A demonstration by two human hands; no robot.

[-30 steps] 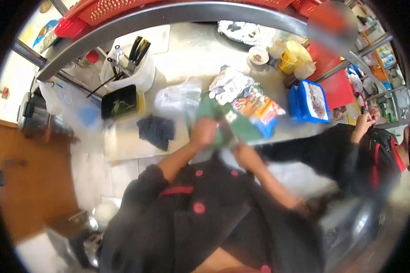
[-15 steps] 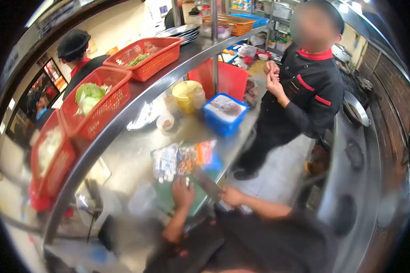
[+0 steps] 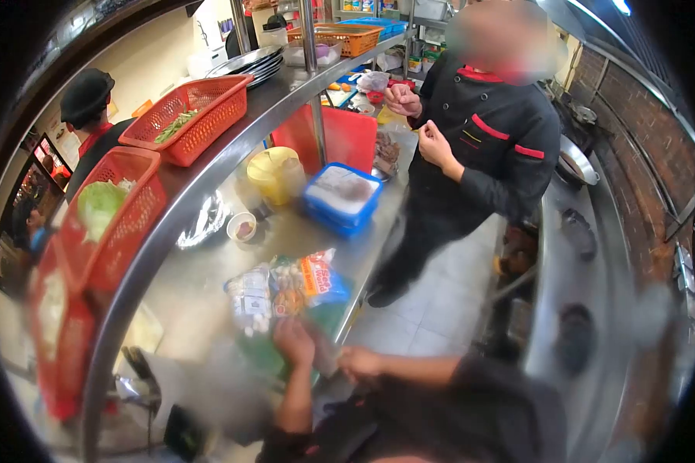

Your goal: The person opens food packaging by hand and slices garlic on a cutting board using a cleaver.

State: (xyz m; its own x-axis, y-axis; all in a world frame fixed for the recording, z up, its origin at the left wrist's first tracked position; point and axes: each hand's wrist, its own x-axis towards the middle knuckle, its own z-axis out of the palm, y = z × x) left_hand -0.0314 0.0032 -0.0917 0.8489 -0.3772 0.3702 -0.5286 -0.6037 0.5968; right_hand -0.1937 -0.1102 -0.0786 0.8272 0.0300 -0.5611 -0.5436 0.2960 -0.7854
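My right hand (image 3: 360,364) is wrapped round the handle of a broad-bladed knife (image 3: 324,352), whose blade looks smeared and points up and left. Close beside the blade is my left hand (image 3: 293,343), over the green cutting board (image 3: 256,356); its fingers are too blurred to read. Just beyond both hands lies a plastic bag (image 3: 249,299) of small white mushrooms with a printed orange and blue bag (image 3: 316,274) against its right side. Whatever is under my left hand cannot be made out.
On the steel counter stand a small white cup (image 3: 242,227), a yellow tub (image 3: 267,176) and a blue container (image 3: 341,199). Red baskets (image 3: 108,212) of vegetables line the raised shelf at left. A co-worker (image 3: 479,147) stands across the counter's right edge.
My view has shifted, so the counter things sit further left. The knife has swung closer to my left hand, and both hands are nearer together. The co-worker's hands have moved apart.
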